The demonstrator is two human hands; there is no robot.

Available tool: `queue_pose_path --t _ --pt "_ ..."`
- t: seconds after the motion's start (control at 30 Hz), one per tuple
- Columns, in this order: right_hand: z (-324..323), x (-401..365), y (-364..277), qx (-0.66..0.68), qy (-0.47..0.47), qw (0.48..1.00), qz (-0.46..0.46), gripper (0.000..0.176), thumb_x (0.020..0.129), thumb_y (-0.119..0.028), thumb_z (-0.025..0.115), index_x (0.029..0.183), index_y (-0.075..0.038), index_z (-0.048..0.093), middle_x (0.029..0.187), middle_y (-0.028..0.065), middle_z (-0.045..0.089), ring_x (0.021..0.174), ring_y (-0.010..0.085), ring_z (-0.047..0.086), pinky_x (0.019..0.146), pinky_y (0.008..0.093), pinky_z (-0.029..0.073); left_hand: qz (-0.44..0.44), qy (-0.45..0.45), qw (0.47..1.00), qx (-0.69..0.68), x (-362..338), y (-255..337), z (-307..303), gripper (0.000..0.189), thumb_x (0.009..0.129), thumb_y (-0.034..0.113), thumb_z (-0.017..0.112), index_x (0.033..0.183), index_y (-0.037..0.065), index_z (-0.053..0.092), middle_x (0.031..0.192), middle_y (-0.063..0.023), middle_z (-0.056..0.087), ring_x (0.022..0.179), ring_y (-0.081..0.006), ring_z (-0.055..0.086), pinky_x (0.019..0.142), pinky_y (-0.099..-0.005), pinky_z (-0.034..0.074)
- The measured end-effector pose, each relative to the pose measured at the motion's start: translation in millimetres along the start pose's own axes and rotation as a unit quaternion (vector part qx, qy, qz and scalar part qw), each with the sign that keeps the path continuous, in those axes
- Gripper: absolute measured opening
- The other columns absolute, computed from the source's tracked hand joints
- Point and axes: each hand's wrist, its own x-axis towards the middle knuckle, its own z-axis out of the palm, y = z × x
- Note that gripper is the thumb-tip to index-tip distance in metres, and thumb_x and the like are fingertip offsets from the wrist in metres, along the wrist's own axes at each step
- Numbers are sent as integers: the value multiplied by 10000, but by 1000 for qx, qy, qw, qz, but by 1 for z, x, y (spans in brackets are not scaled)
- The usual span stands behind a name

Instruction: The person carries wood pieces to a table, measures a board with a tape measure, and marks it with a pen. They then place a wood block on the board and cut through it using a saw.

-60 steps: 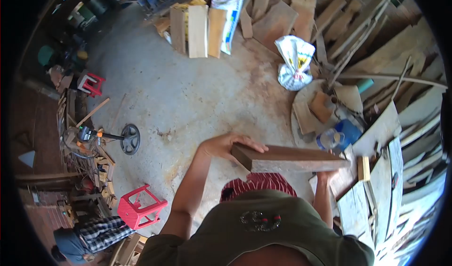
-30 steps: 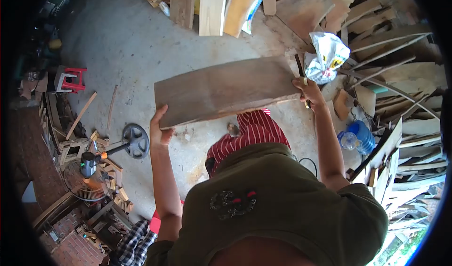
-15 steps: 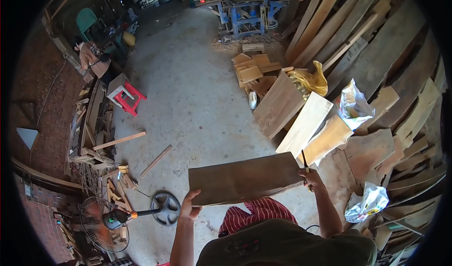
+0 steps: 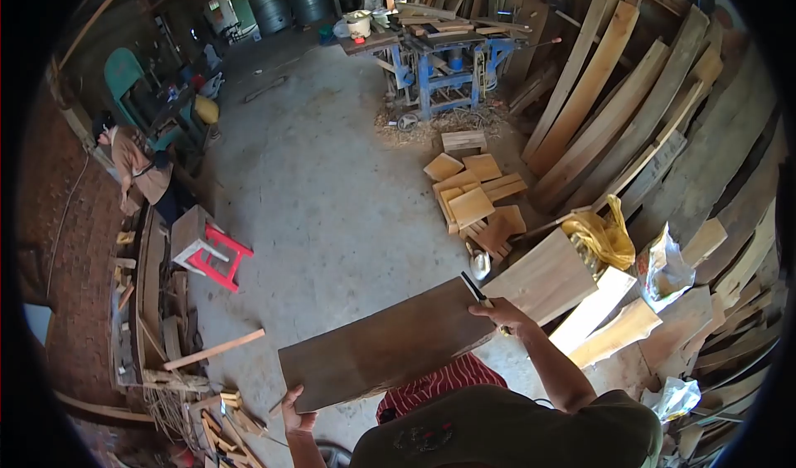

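Note:
A wide dark-brown wooden board (image 4: 385,344) spans the space in front of my body, tilted up toward the right. Its lower left corner is gripped by my left hand (image 4: 298,412), thumb on the top face. At the other end, my right hand (image 4: 503,314) is closed on the board's right edge. A slim dark tool with a pale handle (image 4: 473,288) also sticks out from my right hand, pointing up and left; its exact kind I cannot tell.
Planks and boards (image 4: 539,281) lie to the right with a yellow bag (image 4: 604,234) and white plastic bags. Cut wood pieces (image 4: 471,205) are piled ahead, before a blue machine stand (image 4: 448,87). A person (image 4: 145,165) stands at left beside a red stool (image 4: 220,257).
The view has swung up and to the right. The board has moved leftward and lower in view and tilts more steeply, with both hands still on it.

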Motion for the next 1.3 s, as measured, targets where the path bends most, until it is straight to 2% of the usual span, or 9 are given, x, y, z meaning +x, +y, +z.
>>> queue_pose_path --t 0.2,0.37,0.47,0.53,0.6,0.93,0.97,1.17,1.3 --pt "-5 95 -102 86 83 992 40 544 815 -532 730 973 -14 675 679 7 572 579 116 515 495 306 376 -75 -122 986 89 203 102 87 426 834 96 656 1240 21 551 1174 -95 638 1059 -218 652 834 -337 576" --pt "-15 265 -157 147 138 979 5 652 793 -490 753 1196 3 616 860 76 644 668 134 580 574 291 455 -103 -131 980 108 369 161 169 461 834 97 662 1270 19 530 1143 -86 643 1024 -208 656 832 -326 574" --pt "-20 360 -252 79 188 972 -117 692 795 -490 750 1257 1 592 1018 117 672 865 183 624 763 320 487 -77 -109 985 106 461 212 217 379 838 87 649 1203 20 570 1070 -107 674 893 -215 699 707 -314 610" --pt "-27 379 -380 73 98 992 33 687 801 -507 739 1237 8 611 1144 136 654 1023 222 605 908 342 458 -47 -73 995 47 515 247 226 379 837 88 648 1202 20 570 1069 -94 676 892 -211 697 721 -311 609" --pt "-22 455 -433 55 88 994 -27 675 805 -511 735 1244 -12 614 1103 117 659 973 205 609 849 344 463 -25 -49 997 49 564 288 232 429 802 100 677 1214 34 576 1129 -86 659 975 -239 675 846 -379 576" --pt "36 765 -718 162 20 974 -160 494 794 -482 774 978 -34 673 825 -13 588 790 115 512 708 300 413 68 -22 997 -10 865 460 298 549 749 250 699 1258 88 574 1169 -58 652 1032 -270 645 848 -456 558" --pt "37 788 -747 150 3 981 -121 545 815 -428 777 1136 -2 658 1000 35 667 940 141 594 837 301 462 67 -24 997 -3 901 487 307 530 801 312 678 1269 87 574 1193 -60 651 1055 -275 639 832 -476 560" --pt "36 900 -904 200 63 969 -131 515 807 -424 790 1073 -3 659 942 28 661 873 125 599 793 290 476 119 -33 992 -6 1113 630 411 616 929 548 530 1311 66 552 1235 -72 650 1052 -253 656 763 -448 589" --pt "17 1001 -992 256 98 946 -173 541 803 -425 795 1089 10 646 947 41 664 869 116 598 775 295 480 139 -126 982 20 1254 686 480 608 954 527 510 1314 38 539 1250 -86 642 1063 -246 650 813 -417 576"
